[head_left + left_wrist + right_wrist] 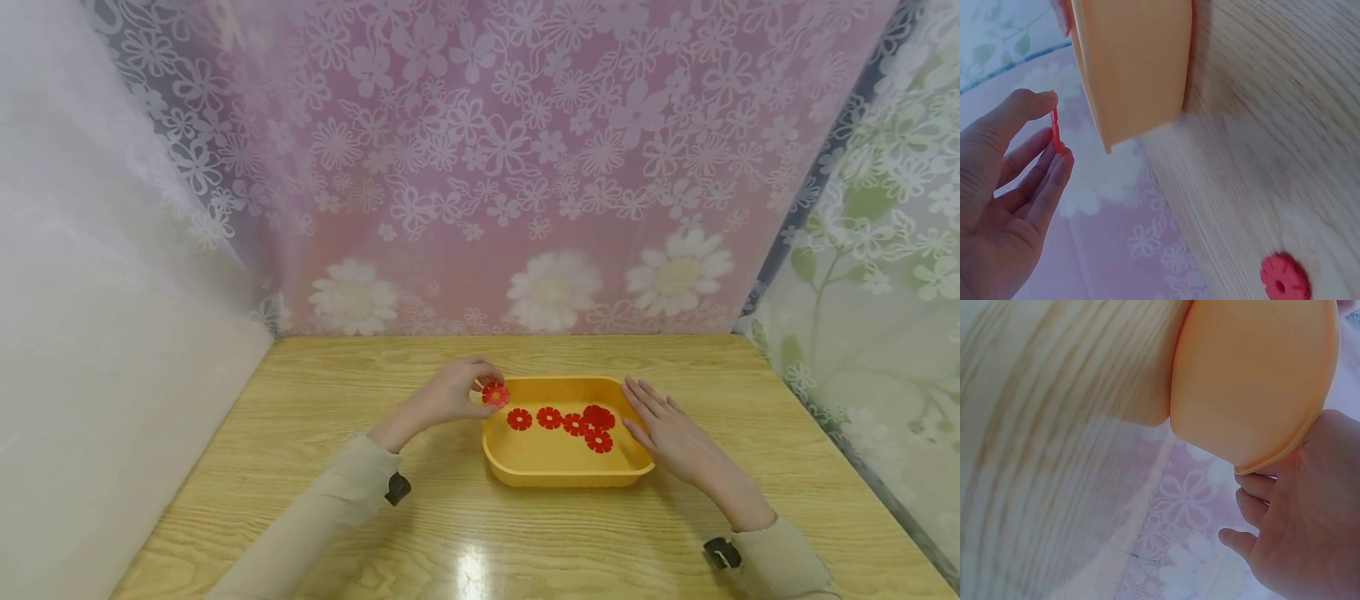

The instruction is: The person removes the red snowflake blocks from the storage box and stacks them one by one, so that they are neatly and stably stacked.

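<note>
Between thumb and fingertips, my left hand (457,392) pinches a red notched plastic disc (496,395) at the left rim of a yellow tray (555,478). In the left wrist view that disc (1055,128) appears edge-on, beside the tray's outer wall. Several matching red discs (519,419) lie inside the tray, some overlapping toward the right. My right hand (678,442) rests on the tray's right rim with its fingers fairly straight and the thumb on the inner side. The right wrist view shows this hand (1310,512) against the rim.
Another red disc (1285,278) lies on the wooden table (315,500) outside the tray, in the left wrist view; I cannot find it in the head view. A flowered pink curtain (450,208) hangs behind the table, with a pale wall (112,333) on the left.
</note>
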`<state>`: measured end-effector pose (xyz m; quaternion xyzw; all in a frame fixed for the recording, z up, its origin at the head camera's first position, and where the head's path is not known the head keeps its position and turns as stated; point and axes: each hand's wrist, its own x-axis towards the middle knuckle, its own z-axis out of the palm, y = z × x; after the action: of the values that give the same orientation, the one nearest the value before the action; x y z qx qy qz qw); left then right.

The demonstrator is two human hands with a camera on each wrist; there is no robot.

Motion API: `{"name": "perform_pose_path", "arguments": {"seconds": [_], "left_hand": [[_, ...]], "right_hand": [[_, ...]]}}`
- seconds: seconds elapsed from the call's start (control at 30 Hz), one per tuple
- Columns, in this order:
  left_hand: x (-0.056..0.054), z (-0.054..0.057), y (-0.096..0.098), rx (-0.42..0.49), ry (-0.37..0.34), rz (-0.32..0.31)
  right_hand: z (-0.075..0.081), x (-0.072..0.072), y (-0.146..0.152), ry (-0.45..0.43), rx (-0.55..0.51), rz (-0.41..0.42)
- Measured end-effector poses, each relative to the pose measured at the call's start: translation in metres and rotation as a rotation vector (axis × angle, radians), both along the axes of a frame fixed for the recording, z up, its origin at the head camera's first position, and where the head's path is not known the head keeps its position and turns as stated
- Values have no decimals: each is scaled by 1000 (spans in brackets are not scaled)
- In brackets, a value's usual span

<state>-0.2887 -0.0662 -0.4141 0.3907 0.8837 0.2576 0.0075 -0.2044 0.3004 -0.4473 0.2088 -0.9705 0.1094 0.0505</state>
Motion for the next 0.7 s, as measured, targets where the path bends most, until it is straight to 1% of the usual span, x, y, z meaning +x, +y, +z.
{"name": "perform_pose_path", "arguments": {"seconds": [0.13, 0.27, 0.4, 0.57, 0.7], "left_hand": [[1, -1, -18, 21, 7, 41], [3, 0, -35, 41, 9, 77], [5, 0, -50, 52, -9, 114], [8, -3, -67, 58, -23, 165], [9, -5, -80, 88, -35, 186]], "right_hand": [[-1, -1, -1, 10, 3, 3], [-3, -2, 0, 48, -13, 23], [-4, -1, 0, 78, -29, 33], [-4, -1, 1, 38, -34, 24], [-6, -2, 1, 69, -39, 34]]}}
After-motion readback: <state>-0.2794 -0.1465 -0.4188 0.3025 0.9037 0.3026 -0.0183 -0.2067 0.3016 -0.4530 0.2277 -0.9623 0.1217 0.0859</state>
